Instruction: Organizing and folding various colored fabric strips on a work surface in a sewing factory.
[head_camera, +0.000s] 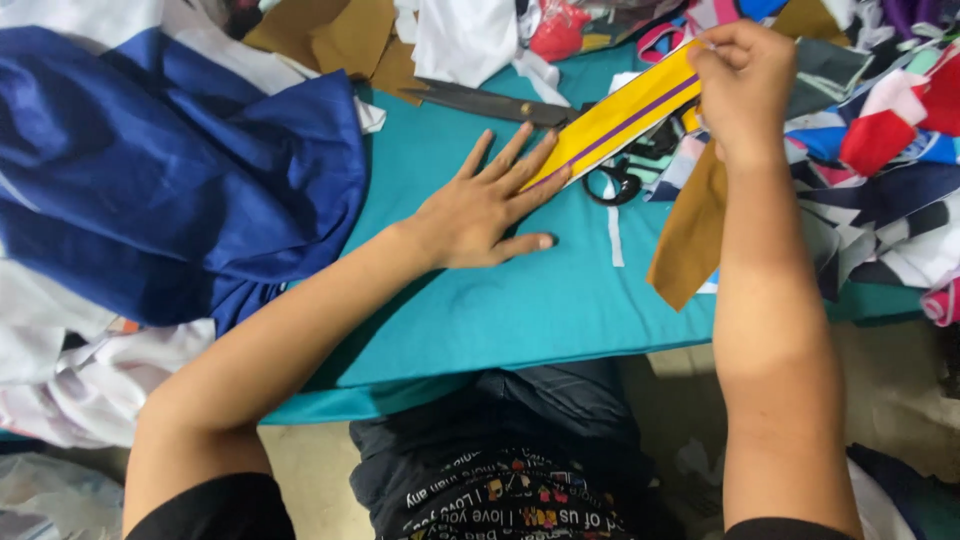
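Observation:
My left hand (487, 203) lies flat, fingers spread, on the teal fabric (500, 300) that covers the table, with its fingertips pressing the near end of a yellow strip (615, 118) that has a purple line along it. My right hand (745, 85) pinches the far end of that strip, holding it taut and slanted up to the right. Large black scissors (520, 104) lie just behind the strip, their handles (612, 183) partly hidden under it. A mustard-brown fabric piece (690, 235) hangs below my right wrist.
A big blue cloth (180, 180) is bunched at the left over white fabric (60, 370). Several coloured scraps, red, white and navy, are heaped at the right (880, 150). Brown and white pieces (350, 35) lie at the back. The table edge is near my body.

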